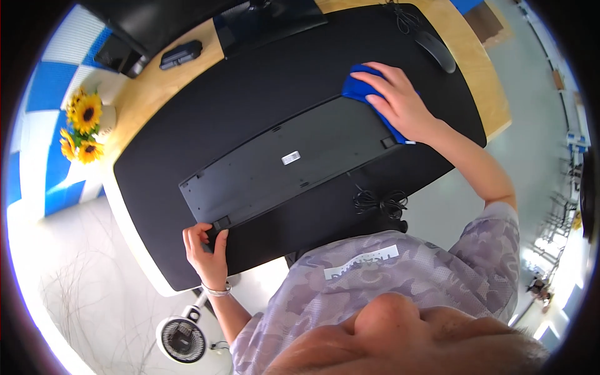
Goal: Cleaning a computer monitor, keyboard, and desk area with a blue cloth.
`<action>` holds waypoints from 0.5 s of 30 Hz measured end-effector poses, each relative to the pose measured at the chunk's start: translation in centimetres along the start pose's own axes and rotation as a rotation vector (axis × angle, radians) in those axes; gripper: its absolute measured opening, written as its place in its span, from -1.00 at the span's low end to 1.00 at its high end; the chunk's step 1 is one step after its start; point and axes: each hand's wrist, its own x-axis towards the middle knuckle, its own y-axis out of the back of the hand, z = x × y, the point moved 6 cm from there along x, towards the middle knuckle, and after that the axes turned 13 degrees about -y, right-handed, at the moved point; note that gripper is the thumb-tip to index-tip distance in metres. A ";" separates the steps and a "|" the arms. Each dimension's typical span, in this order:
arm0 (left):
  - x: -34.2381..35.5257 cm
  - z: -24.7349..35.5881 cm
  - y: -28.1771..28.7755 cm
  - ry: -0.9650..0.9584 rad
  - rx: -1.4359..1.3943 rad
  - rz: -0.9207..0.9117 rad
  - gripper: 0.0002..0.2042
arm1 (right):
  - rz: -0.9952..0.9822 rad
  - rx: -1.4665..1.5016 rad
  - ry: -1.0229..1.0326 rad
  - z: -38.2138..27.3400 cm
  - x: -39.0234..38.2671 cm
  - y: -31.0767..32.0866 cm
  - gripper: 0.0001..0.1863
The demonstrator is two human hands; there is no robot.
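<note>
A black keyboard [244,169] lies upside down on the black desk mat [156,225], showing a small pale label and feet. My left hand [206,250] grips its near-left corner with thumb and fingers. At the other end, my right hand [394,103] presses on a blue cloth [355,89] that lies over the keyboard's right edge, fingers bent over it. A coiled black cable [379,203] lies just below the keyboard.
A mouse [435,51] with its cable sits at the back right, a monitor stand [265,31] and small dark case [180,55] at the back. Sunflowers [87,115] stand on the wooden desk edge [494,106] at left. A fan [180,337] stands beside the desk, lower left.
</note>
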 end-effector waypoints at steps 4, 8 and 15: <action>1.3 -0.2 1.8 0.044 0.081 -0.153 -0.69 | -0.005 0.126 0.039 -0.7 2.8 -1.1 -0.63; 4.3 3.3 2.3 -0.107 0.281 -0.201 -0.71 | -0.097 0.640 -0.149 2.0 5.4 -0.1 -0.65; 13.1 15.5 -4.3 -0.545 -0.138 -0.319 -0.66 | -0.465 2.016 -0.413 2.7 4.5 1.4 -0.50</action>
